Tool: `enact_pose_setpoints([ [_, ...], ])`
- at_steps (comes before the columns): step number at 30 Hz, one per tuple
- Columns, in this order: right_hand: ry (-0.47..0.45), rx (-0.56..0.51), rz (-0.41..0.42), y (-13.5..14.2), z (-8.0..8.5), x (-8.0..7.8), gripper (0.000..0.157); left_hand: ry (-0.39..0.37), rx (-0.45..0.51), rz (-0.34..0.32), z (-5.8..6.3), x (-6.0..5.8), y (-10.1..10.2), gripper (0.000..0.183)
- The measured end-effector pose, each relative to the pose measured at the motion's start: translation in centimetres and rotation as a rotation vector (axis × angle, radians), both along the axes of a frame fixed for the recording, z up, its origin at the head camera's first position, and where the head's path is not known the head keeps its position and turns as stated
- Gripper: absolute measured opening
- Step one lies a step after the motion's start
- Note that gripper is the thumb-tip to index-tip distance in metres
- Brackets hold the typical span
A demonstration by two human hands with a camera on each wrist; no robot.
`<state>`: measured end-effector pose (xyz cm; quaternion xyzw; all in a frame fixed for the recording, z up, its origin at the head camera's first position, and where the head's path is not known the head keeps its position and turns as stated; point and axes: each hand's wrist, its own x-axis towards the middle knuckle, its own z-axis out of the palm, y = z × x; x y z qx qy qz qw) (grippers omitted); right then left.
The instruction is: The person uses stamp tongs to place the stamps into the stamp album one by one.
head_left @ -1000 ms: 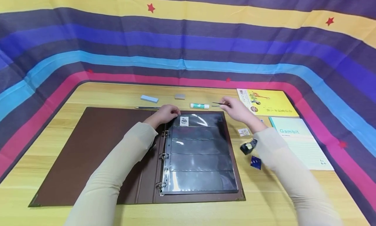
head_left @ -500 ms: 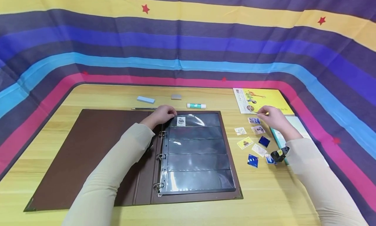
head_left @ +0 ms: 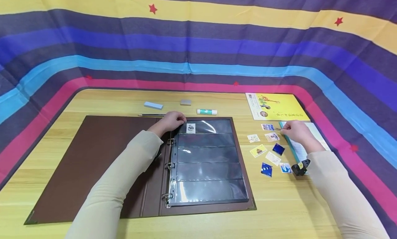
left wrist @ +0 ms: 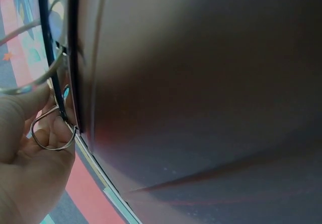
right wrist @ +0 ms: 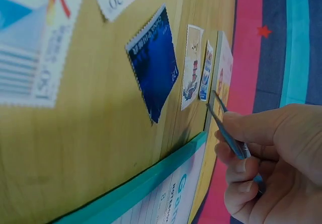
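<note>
My left hand (head_left: 171, 122) pinches the top inner corner of a clear-pocketed stamp album page (head_left: 206, 171); in the left wrist view its fingers lie close to a metal binder ring (left wrist: 53, 128). One stamp (head_left: 191, 128) sits in the top pocket. My right hand (head_left: 296, 132) holds tweezers (right wrist: 232, 141), their tips parted. Those tips point at a blue-and-white stamp (head_left: 267, 127), the farthest of a loose group on the table. Nearby are a pale stamp (head_left: 272, 137), a dark blue stamp (head_left: 278, 149) and a yellow stamp (head_left: 258, 150).
The album's brown cover (head_left: 93, 163) spreads open to the left. Behind it lie a pencil (head_left: 152, 115), a light-blue block (head_left: 153, 105), a grey eraser (head_left: 185, 102) and a glue stick (head_left: 206, 112). A yellow book (head_left: 279, 106) and a notebook (head_left: 314, 135) are at the right.
My right hand with the tweezers has moved from behind the album rightward, then slightly nearer, to the loose stamps, uncovering them. My left hand has stayed at the page corner.
</note>
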<state>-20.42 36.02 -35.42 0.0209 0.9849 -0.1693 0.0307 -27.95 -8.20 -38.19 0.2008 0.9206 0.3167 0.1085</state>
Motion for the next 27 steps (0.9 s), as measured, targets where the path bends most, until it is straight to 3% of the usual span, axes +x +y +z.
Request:
enact_pose_setpoints([
  [7,-0.029,0.011,-0.001,-0.2,-0.3,-0.1,0.021,-0.04,-0.008,0.017,0.2,0.1,0.1,0.014],
  [22,0.031,-0.025,-0.015,-1.8,-1.0,-0.5,0.017,-0.02,0.001,0.018,0.2,0.2,0.0,0.013],
  [27,0.087,-0.046,-0.018,-0.6,-2.8,-1.9,0.021,-0.052,-0.006,0.03,0.2,0.2,0.1,0.014],
])
